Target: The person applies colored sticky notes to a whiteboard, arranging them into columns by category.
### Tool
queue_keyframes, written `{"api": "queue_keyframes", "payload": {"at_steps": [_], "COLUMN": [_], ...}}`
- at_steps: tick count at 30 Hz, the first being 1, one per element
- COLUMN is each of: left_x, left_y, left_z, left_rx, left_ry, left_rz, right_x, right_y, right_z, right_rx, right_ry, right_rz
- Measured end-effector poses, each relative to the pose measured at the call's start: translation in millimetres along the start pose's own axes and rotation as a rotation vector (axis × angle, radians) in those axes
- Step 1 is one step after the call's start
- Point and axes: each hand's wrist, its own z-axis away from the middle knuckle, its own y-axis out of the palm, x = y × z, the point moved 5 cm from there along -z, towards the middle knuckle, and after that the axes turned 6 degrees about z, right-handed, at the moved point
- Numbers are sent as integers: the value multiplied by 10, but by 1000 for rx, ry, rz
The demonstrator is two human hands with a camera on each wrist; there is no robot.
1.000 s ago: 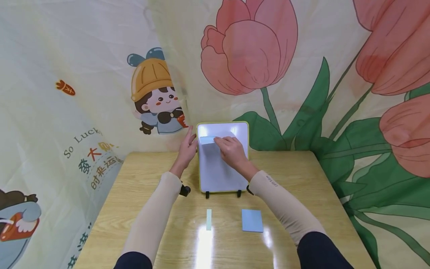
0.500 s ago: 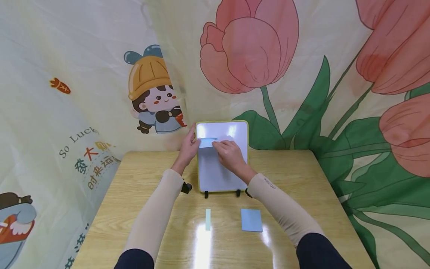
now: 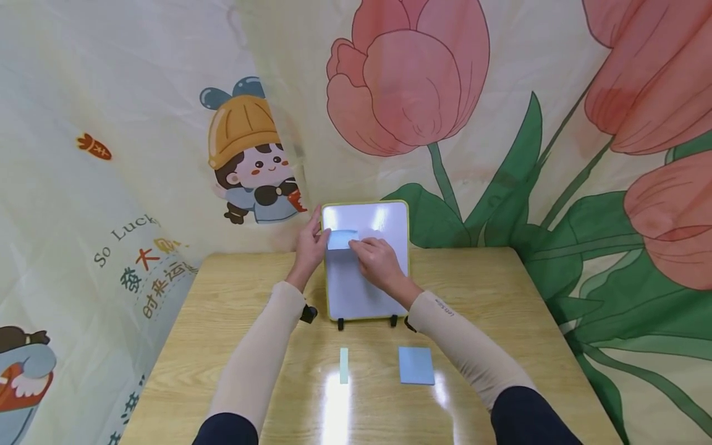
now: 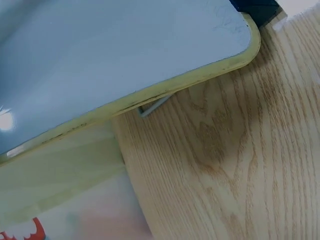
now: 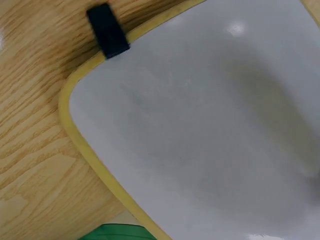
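Note:
A small whiteboard (image 3: 353, 290) with a yellow rim stands upright on the table. On its upper left part is a light-blue sticky note (image 3: 340, 240), its top edge slightly bowed. My right hand (image 3: 379, 264) pinches this note near its lower right corner, fingers curled. Along the board's left edge lies my left hand (image 3: 308, 250), its fingers extended upward and its thumb near the note's left side. How firmly that thumb presses is too small to tell. Both wrist views show the whiteboard's face (image 4: 125, 50) and rim, with neither the hands nor the note clearly visible.
Black feet (image 3: 340, 324) support the board's lower edge. In front of it on the wooden table (image 3: 233, 346) lie a pale green strip (image 3: 343, 366) and a square blue sticky pad (image 3: 416, 365). A printed cloth (image 3: 311, 123) hangs behind the table.
My right hand has moved slightly down with the sticky note, and more of the note shows. My left thumb has come in from beside the board to the note's left side.

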Motion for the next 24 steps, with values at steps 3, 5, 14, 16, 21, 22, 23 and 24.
{"api": "queue_keyframes", "payload": {"at_steps": [3,5,14,16,21,22,23,24], "left_x": [-12,-14,3,6,13,16,18,22], "left_y": [0,1,3,-2,-8,-9,-8,-8], "left_z": [5,7,12,12,8,3,2,-1], "left_rx": [-8,-11,-12,-8,13,17,22,25], "left_ry": [21,33,29,29,65,77,83,87], "left_rz": [-8,-11,-35,-35,-33,-40,-45,-50], "right_x": [7,9,22,21,15,16,19,25], "right_y": [5,12,68,79,104,107,108,107], "right_z": [-1,3,44,43,24,16,8,-3], "right_rx": [2,3,10,18,35,38,39,37], "right_ry": [13,18,9,7,6,5,2,-3], "right_rz": [0,-2,-18,-19,-41,-45,-50,-57]}}
